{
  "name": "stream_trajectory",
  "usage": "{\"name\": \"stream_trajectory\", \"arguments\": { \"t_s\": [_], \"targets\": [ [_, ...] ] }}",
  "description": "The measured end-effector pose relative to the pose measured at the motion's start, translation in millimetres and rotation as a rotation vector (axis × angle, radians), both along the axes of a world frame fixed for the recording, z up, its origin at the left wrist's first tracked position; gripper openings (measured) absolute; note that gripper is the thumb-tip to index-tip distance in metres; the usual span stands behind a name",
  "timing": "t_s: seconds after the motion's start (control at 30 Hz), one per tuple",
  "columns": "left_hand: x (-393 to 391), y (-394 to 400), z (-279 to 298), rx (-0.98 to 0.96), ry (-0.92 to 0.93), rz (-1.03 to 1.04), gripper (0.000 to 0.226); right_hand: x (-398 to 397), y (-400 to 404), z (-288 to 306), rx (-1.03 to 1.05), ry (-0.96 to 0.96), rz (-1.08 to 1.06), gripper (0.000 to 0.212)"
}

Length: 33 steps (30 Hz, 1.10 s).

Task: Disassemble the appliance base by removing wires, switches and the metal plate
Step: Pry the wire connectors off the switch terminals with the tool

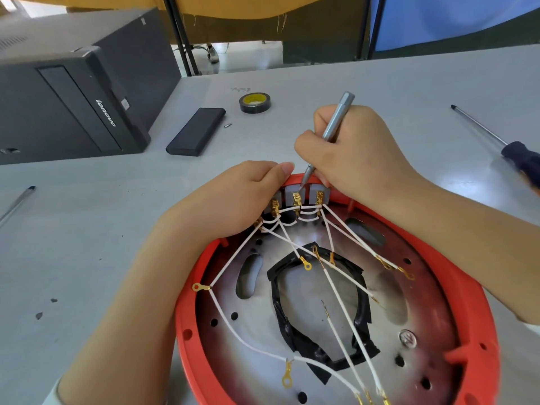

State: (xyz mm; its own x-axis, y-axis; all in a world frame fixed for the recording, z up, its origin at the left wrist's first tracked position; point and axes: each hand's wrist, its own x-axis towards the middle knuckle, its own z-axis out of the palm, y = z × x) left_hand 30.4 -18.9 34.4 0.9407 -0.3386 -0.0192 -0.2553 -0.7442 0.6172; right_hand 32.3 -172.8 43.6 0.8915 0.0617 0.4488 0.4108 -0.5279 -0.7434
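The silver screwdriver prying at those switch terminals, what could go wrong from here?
1. The silver screwdriver tip sits on a brass terminal; a slip could jab the left hand holding the switches beside it.
2. Prying might bend the terminal or tear its white wire.
3. Loose ring lugs could snag as wires come free.

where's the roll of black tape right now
In the head view, the roll of black tape lies flat on the grey table, up and left of the right hand, just right of the flat black case.
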Motion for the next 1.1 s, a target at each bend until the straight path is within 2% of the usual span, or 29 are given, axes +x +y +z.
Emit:
{"name": "stream_trajectory", "arguments": {
  "t_s": [0.23, 0.33, 0.47, 0.6, 0.67, 0.83, 1.1],
  "targets": [
    [0.4, -0.8, 0.8, 0.0, -0.009, -0.012, 0.057, 2.3, -0.2, -2.4, -0.023, -0.004, 0.034, 0.035],
    [0.8, -1.7, 1.2, 0.01, -0.025, -0.016, 0.057, 9.4, 1.0, 2.2, -0.016, 0.099, 0.069, 0.028],
    [1.3, -2.1, 1.3, 0.014, -0.028, -0.019, 0.055, 23.0, 3.6, 4.6, -0.011, 0.293, 0.093, 0.036],
    [2.4, -1.6, 0.8, 0.018, -0.012, -0.018, 0.055, 27.3, 5.1, 5.0, -0.016, 0.351, 0.081, 0.036],
    [2.2, -1.8, -0.2, 0.013, -0.011, -0.014, 0.055, 24.1, 4.4, 3.4, -0.014, 0.289, 0.064, 0.037],
    [1.7, -0.8, -0.3, 0.001, -0.024, -0.016, 0.056, 8.0, 2.9, 0.4, -0.012, -0.018, 0.019, 0.038],
    [2.1, 0.9, -1.6, -0.009, -0.013, -0.027, 0.056, -1.2, 7.6, -0.5, -0.105, -0.178, 0.037, 0.04]
  ]
}}
